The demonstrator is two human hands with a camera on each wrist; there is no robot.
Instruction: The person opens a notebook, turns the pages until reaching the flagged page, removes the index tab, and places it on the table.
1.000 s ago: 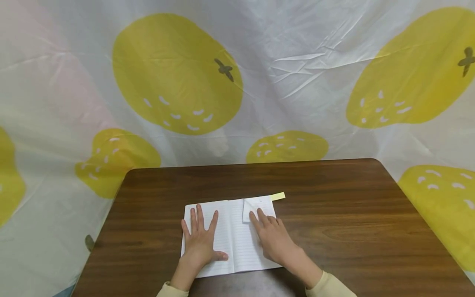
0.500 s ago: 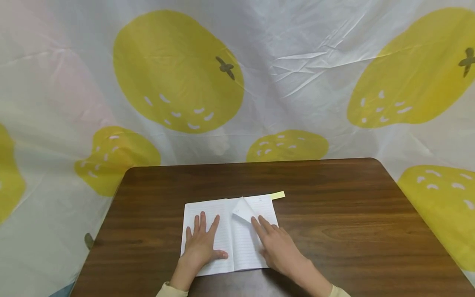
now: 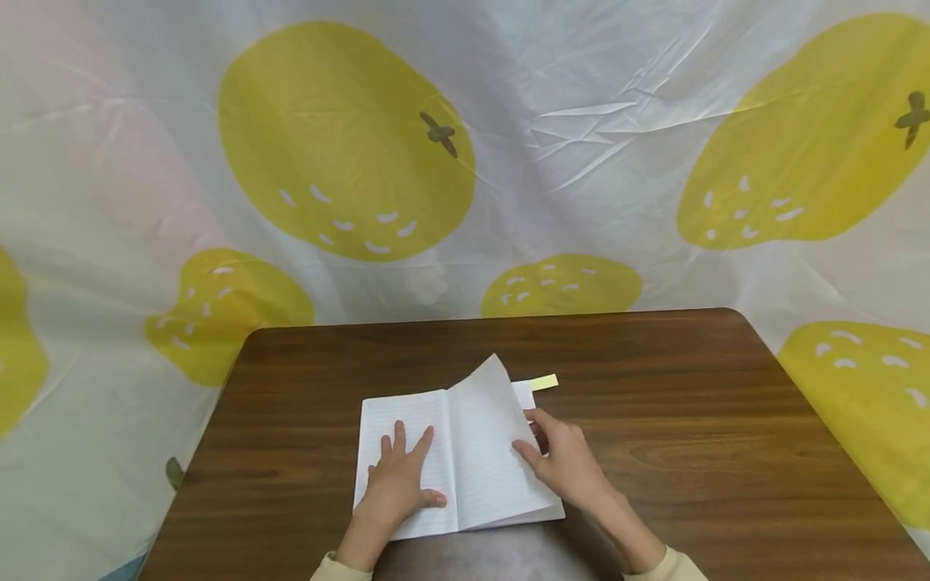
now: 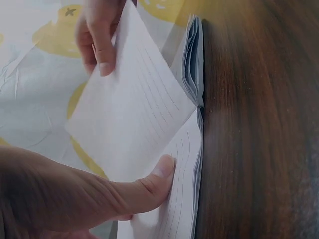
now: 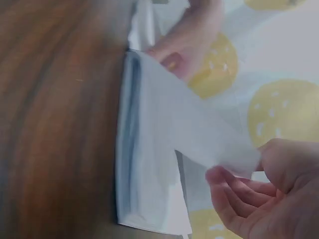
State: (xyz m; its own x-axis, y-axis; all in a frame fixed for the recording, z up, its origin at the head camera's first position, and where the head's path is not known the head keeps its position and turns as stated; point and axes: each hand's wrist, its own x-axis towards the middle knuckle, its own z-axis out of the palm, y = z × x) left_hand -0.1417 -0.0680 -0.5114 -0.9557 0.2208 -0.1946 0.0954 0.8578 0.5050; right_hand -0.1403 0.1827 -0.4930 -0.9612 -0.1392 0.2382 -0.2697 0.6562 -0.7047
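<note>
A notebook (image 3: pixel 407 403) with lined white pages lies spread on the table. My left hand (image 3: pixel 395 484) rests on its left page, fingers spread and thumb pointing toward the fold. In the left wrist view that thumb lies on the page near the spine. The right hand (image 3: pixel 570 464) pinches the outer edge of a right-hand page (image 3: pixel 483 444) between thumb and fingers. This page is lifted and curved, its far corner standing up. Below it, part of the underlying page (image 3: pixel 523 393) shows. A yellow sticky tab (image 3: pixel 545 382) juts from the notebook's far right corner.
The brown wooden table (image 3: pixel 676 428) extends around the notebook on all sides. Behind it hangs a white cloth (image 3: pixel 567 177) printed with large yellow fruit. Pale yellow sleeves (image 3: pixel 664 565) cover the forearms.
The right hand was sliding a folded-over page corner leftward with its fingertips. It now pinches the page's outer edge, with the page raised. The left hand stays nearly in place.
</note>
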